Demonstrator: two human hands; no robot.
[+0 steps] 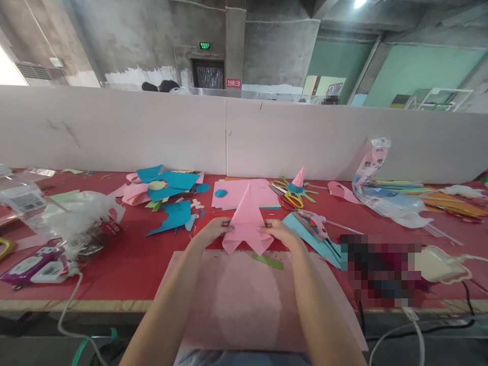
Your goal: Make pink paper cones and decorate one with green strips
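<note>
Between my two hands is a folded pink paper (247, 218), its sharp point facing away from me and two flared corners toward me. My left hand (215, 229) pinches its left edge. On the opposite edge, my right hand (280, 230) grips it with thumb and fingers. Below the paper lies a large pale pink sheet (247, 305) near the table's front. A green paper strip (268, 261) rests on that sheet, close to my right wrist. Behind the folded paper are flat pink sheets (223, 189) with a small blue paper circle (220, 193) on them.
Blue paper scraps (177, 216) lie left of centre. To the right are a pink paper cone (299, 179) on green strips, yellow-handled scissors (293, 201) and a glue gun (318, 223). Plastic bags (82, 218) sit at left. A white partition (160, 132) stands behind the red table (125, 264).
</note>
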